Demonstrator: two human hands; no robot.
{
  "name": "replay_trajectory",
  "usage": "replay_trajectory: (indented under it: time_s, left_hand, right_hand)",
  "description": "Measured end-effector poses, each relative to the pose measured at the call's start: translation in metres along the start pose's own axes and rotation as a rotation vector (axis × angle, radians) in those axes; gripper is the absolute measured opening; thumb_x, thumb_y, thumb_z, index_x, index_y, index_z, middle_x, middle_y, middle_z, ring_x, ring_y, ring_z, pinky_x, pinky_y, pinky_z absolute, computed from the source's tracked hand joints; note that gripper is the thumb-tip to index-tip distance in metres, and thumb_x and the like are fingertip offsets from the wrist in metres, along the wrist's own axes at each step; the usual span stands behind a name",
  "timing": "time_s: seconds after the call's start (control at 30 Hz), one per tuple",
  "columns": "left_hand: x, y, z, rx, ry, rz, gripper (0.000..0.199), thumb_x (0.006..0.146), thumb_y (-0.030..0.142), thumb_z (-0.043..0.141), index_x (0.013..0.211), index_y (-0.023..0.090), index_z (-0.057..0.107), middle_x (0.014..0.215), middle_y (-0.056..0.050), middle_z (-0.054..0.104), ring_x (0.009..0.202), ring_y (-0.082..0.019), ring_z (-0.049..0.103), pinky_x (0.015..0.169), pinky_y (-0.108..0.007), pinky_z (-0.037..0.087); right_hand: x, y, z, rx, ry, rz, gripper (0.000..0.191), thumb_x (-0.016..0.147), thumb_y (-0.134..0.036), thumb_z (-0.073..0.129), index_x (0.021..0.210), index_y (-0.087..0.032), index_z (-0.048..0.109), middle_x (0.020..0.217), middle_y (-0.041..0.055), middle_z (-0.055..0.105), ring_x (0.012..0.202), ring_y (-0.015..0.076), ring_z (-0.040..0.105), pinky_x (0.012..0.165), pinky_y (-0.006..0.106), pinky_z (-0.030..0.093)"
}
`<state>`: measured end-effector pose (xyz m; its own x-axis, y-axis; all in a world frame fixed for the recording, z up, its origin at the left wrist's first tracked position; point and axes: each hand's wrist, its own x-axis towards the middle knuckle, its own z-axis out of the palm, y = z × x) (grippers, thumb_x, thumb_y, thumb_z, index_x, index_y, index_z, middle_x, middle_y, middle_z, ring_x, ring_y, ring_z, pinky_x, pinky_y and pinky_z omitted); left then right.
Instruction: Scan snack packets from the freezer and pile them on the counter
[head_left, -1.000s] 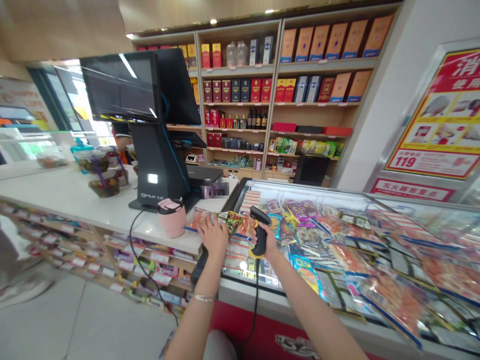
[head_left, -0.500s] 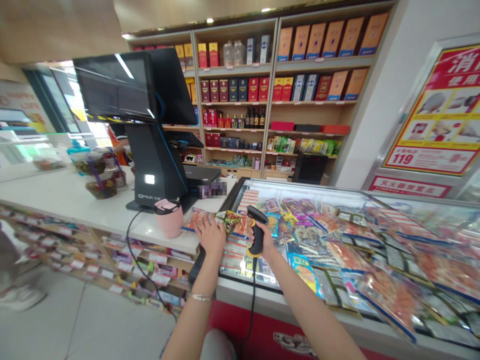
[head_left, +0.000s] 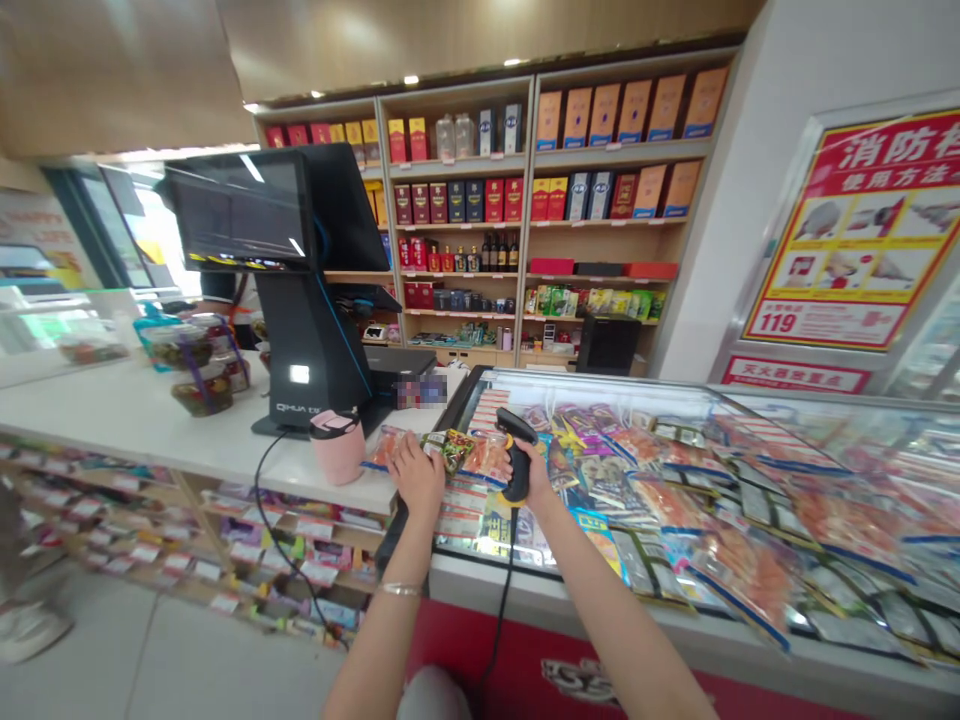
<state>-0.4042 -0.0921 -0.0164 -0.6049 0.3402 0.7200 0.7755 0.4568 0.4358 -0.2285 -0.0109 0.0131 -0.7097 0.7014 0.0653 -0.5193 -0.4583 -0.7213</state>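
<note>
My right hand (head_left: 534,475) is wrapped round the grip of a black and yellow barcode scanner (head_left: 516,455), whose cable hangs down in front of the freezer. The scanner's head points left and up, above the glass. My left hand (head_left: 417,474) lies with fingers stretched out on a clear snack packet (head_left: 381,449) at the counter's right end. Just right of those fingers is a green and dark snack packet (head_left: 454,448). Between it and the scanner lies an orange-filled clear packet (head_left: 486,456). A pink lidded cup (head_left: 338,447) stands left of my left hand.
A black till (head_left: 311,330) stands on the white counter (head_left: 150,415), beside stacked tubs (head_left: 202,375). Many packets, including a clear bag (head_left: 746,570), cover the glass-topped freezer to the right. Boxed bottles fill the back shelves (head_left: 465,205). A person (head_left: 225,295) is partly hidden behind the till.
The view has tilted up and shifted slightly right. My left hand remains on the packets, its fingers closer together. The scanner stays in my right hand, in nearly the same place.
</note>
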Motion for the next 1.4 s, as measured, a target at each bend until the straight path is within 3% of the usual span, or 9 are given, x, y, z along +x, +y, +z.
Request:
replay_trajectory:
  time_s: [0.17, 0.37, 0.5, 0.7, 0.83, 1.07, 1.2, 1.4]
  left_hand:
    - [0.006, 0.021, -0.017, -0.139, 0.002, 0.075, 0.052, 0.09, 0.028, 0.038, 0.136, 0.004, 0.044, 0.137, -0.022, 0.049, 0.132, -0.032, 0.04, 0.114, -0.051, 0.023]
    - [0.005, 0.091, -0.036, -0.35, -0.014, 0.179, 0.048, 0.092, 0.029, 0.039, 0.135, 0.009, 0.045, 0.14, -0.02, 0.046, 0.133, -0.03, 0.04, 0.114, -0.051, 0.024]
    - [-0.008, 0.136, -0.033, -0.525, -0.052, 0.256, 0.047, 0.091, 0.029, 0.04, 0.135, 0.011, 0.043, 0.138, -0.019, 0.047, 0.131, -0.029, 0.041, 0.111, -0.048, 0.029]
    - [-0.043, 0.186, -0.013, -0.74, -0.197, 0.327, 0.043, 0.092, 0.029, 0.04, 0.131, 0.012, 0.045, 0.133, -0.019, 0.049, 0.128, -0.027, 0.043, 0.108, -0.045, 0.034]
    - [-0.071, 0.22, 0.007, -0.817, -0.338, 0.398, 0.042, 0.091, 0.029, 0.04, 0.13, 0.015, 0.045, 0.128, -0.016, 0.053, 0.124, -0.026, 0.047, 0.106, -0.044, 0.037]
    - [-0.111, 0.275, 0.04, -0.812, -0.796, 0.752, 0.048, 0.087, 0.04, 0.053, 0.129, 0.017, 0.048, 0.13, -0.015, 0.055, 0.123, -0.026, 0.051, 0.105, -0.043, 0.04]
    - [-0.125, 0.279, 0.044, -0.766, -0.887, 0.903, 0.069, 0.078, 0.055, 0.064, 0.133, 0.018, 0.046, 0.139, -0.016, 0.049, 0.13, -0.028, 0.044, 0.11, -0.045, 0.034]
    - [-0.132, 0.272, 0.037, -0.669, -0.916, 0.905, 0.096, 0.063, 0.071, 0.067, 0.141, 0.024, 0.039, 0.148, -0.016, 0.038, 0.137, -0.035, 0.034, 0.113, -0.052, 0.028]
  right_hand:
    - [-0.032, -0.045, 0.0, -0.035, 0.054, -0.205, 0.026, 0.067, -0.041, 0.068, 0.075, -0.021, 0.053, 0.056, -0.0054, 0.048, 0.041, 0.0078, 0.04, 0.037, 0.019, 0.034]
    - [-0.089, -0.112, -0.023, -0.123, 0.097, -0.317, 0.025, 0.068, -0.039, 0.069, 0.077, -0.022, 0.053, 0.058, -0.0056, 0.05, 0.041, 0.0077, 0.043, 0.036, 0.018, 0.039]
    - [-0.133, -0.15, -0.044, -0.143, 0.194, -0.372, 0.024, 0.068, -0.037, 0.069, 0.073, -0.021, 0.053, 0.056, -0.0044, 0.051, 0.04, 0.008, 0.043, 0.034, 0.018, 0.038]
    - [-0.191, -0.19, -0.082, -0.153, 0.341, -0.418, 0.025, 0.067, -0.038, 0.07, 0.072, -0.02, 0.054, 0.055, -0.0042, 0.052, 0.039, 0.0083, 0.043, 0.033, 0.019, 0.039]
    - [-0.214, -0.2, -0.109, -0.172, 0.398, -0.439, 0.027, 0.065, -0.037, 0.072, 0.075, -0.021, 0.054, 0.057, -0.0052, 0.052, 0.039, 0.0088, 0.045, 0.035, 0.02, 0.041]
    - [-0.233, -0.193, -0.156, -0.152, 0.478, -0.394, 0.029, 0.064, -0.037, 0.074, 0.08, -0.02, 0.056, 0.058, -0.0053, 0.053, 0.039, 0.0084, 0.044, 0.035, 0.021, 0.04]
    - [-0.237, -0.189, -0.173, -0.12, 0.483, -0.483, 0.028, 0.066, -0.036, 0.073, 0.083, -0.02, 0.057, 0.061, -0.0049, 0.052, 0.04, 0.0077, 0.043, 0.036, 0.02, 0.04]
    - [-0.241, -0.185, -0.181, -0.072, 0.442, -0.518, 0.026, 0.067, -0.035, 0.071, 0.084, -0.02, 0.058, 0.062, -0.0051, 0.047, 0.039, 0.0059, 0.04, 0.036, 0.019, 0.041]
